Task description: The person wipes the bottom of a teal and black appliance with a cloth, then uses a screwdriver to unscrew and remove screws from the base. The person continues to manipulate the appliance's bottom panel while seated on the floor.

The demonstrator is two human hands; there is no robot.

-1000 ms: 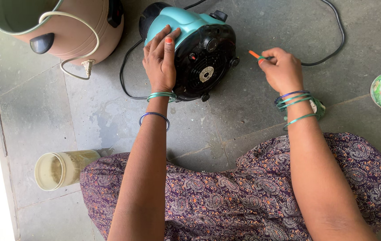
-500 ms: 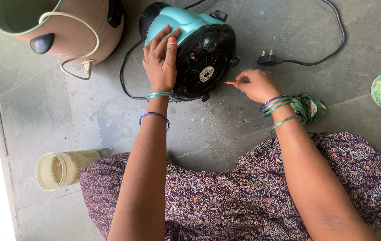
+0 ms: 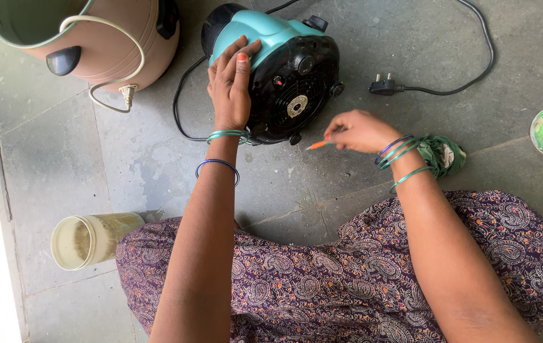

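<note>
Lay tipped on its side on the grey stone floor [image 3: 411, 38], black underside up: teal mixer base [image 3: 271, 63]. Left hand [image 3: 232, 86] spread flat, fingers open, pressing the teal casing, gripping nothing. Right hand [image 3: 359, 130] closed around an orange-handled screwdriver [image 3: 317, 145], tip near the base's lower rim. Best done, judging by this: casing pinned firmly, driver kept straight in the screw, steady pressure.

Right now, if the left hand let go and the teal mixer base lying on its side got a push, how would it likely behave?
The teal mixer base looks bulky, so probably heavy. Tipped with its black underside facing the camera, its rounded shell may rock rather than slide. The left hand lies flat on it, perhaps steadying; the black cord could drag behind.
</note>
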